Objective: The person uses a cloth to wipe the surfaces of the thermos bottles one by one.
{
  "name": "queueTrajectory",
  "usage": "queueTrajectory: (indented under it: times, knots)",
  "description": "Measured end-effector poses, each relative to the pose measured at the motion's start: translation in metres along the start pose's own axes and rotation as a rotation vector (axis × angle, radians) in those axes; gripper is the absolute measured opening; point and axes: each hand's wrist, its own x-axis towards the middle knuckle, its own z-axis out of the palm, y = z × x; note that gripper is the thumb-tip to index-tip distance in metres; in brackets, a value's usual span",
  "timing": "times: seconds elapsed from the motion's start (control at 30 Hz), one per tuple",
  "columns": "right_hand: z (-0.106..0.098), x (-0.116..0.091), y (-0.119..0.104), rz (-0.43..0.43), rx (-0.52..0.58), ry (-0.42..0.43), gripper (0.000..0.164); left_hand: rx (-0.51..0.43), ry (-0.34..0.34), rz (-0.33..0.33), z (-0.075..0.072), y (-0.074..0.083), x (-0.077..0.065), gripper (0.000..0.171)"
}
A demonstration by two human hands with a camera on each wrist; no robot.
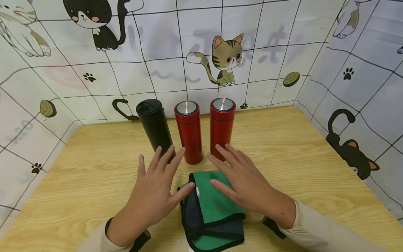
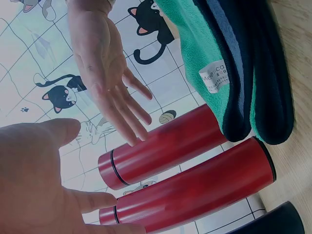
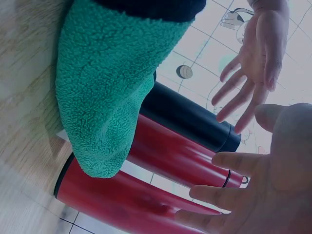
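A folded green cloth [image 1: 214, 199] with black edging and dark blue panels lies on the table, a small white label on it. My left hand [image 1: 154, 192] is spread above the table at the cloth's left side, holding nothing. Over the cloth's right part hovers my right hand [image 1: 245, 178], fingers apart and also without anything in it. Behind the cloth stand a black flask [image 1: 154, 122], a red flask [image 1: 189, 133] and a second red flask [image 1: 223, 122], all upright with lids on. In the head view my fingertips overlap the lower parts of the black and right red flasks.
The wooden tabletop [image 1: 94, 168] meets a white wall sheet [image 1: 163, 38] printed with a grid and cartoon cats at the back. Similar sheets rise along both sides. A dark wrist strap [image 1: 273, 227] shows under the right forearm.
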Motion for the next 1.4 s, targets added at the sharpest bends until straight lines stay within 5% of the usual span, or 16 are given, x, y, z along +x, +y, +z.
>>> queueTrajectory:
  times: [0.2,0.4,0.53,0.7,0.9,1.0,1.13,1.4]
  knots:
    - [-0.005,0.005,0.005,0.04,0.013,-0.067,0.065,-0.016,0.048,0.01,-0.002,-0.005,-0.001,0.078]
    - [-0.009,0.012,0.03,0.196,0.131,-0.173,0.038,-0.145,0.266,0.062,-0.001,-0.016,0.003,0.053]
    - [-0.001,0.013,0.043,0.194,0.132,-0.294,0.037,-0.272,0.419,0.062,0.0,-0.027,0.011,0.041]
    - [0.012,0.011,0.047,0.149,0.067,-0.395,0.047,-0.46,0.59,0.042,0.004,-0.042,0.023,0.055]
    - [0.021,0.01,0.046,0.205,0.09,-0.454,0.058,-0.516,0.757,0.042,0.009,-0.06,0.044,0.065]
    - [0.024,0.01,0.045,0.222,0.119,-0.472,0.06,-0.59,0.753,-0.006,0.013,-0.067,0.055,0.072]
    - [0.027,0.01,0.045,0.22,0.176,-0.471,0.052,-0.718,0.647,-0.096,0.019,-0.073,0.069,0.089]
    - [0.033,0.012,0.043,0.073,0.46,-0.367,0.02,-0.861,0.477,-0.214,0.019,-0.075,0.086,0.102]
